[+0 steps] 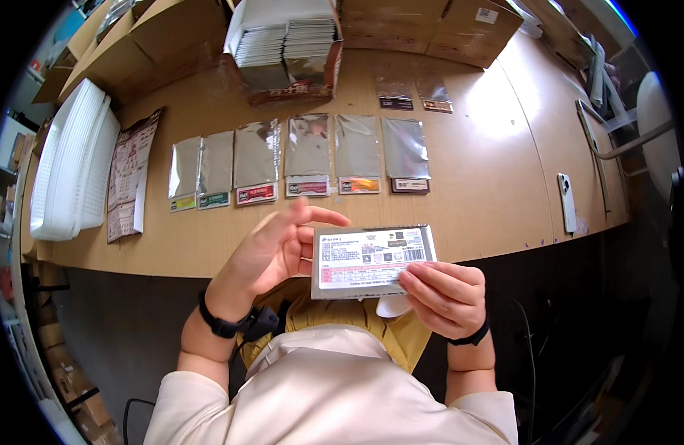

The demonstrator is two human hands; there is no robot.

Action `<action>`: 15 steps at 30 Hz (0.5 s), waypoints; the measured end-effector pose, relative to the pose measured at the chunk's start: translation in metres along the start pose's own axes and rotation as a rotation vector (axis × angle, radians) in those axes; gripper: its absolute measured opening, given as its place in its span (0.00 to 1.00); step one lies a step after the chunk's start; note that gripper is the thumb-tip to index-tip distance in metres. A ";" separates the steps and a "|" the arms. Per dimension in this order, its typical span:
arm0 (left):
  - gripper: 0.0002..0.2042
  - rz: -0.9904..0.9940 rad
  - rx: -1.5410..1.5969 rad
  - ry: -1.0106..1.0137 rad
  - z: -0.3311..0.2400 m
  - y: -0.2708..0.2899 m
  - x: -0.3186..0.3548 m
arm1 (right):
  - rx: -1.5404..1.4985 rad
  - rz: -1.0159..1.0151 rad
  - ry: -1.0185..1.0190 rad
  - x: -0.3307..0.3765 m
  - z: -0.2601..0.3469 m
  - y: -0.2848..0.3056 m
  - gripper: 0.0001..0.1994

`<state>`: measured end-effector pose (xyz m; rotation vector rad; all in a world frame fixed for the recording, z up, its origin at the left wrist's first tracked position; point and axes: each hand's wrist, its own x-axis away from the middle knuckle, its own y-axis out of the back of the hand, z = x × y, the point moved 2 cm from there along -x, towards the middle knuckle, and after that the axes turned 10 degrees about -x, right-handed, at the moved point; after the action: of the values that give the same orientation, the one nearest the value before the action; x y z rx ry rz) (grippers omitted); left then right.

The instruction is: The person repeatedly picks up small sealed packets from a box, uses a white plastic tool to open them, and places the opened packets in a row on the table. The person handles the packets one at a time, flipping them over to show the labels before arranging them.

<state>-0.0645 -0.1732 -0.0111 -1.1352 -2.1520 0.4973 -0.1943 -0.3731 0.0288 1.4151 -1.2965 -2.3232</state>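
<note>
A flat silvery packet (372,256) with a printed white label is held level over my lap, just off the table's front edge. My right hand (447,298) pinches its lower right corner, thumb on top. At the packet's left side, my left hand (274,248) has its fingers spread, the fingertips by the upper left corner; some fingers are partly hidden behind the packet. Beyond my hands, several silvery pouches (257,152) with coloured header strips lie in a row on the table. Two clear bags (433,87) with dark strips lie farther back.
An open carton (288,81) packed with silvery packets stands at the back. Stacked white plastic baskets (71,159) and a printed sheet (134,178) occupy the left. Cardboard boxes (431,30) line the far edge. A white phone (566,202) lies at the right on the wooden table (490,185).
</note>
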 end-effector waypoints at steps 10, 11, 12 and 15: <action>0.12 0.015 0.007 0.024 -0.010 0.003 0.005 | -0.084 -0.414 -0.288 0.004 -0.008 0.003 0.14; 0.12 -0.109 0.074 -0.097 -0.012 0.000 0.007 | -0.166 -0.463 -0.245 -0.007 -0.012 0.011 0.13; 0.11 -0.232 0.140 -0.220 -0.016 -0.004 0.010 | -0.339 -0.477 -0.416 0.002 -0.014 0.007 0.12; 0.12 -0.371 0.239 -0.419 -0.011 0.000 0.014 | -0.739 -0.584 -0.881 0.010 -0.009 -0.013 0.08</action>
<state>-0.0625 -0.1607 0.0023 -0.5124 -2.4988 0.8481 -0.1895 -0.3755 0.0110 0.5435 0.0813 -3.4464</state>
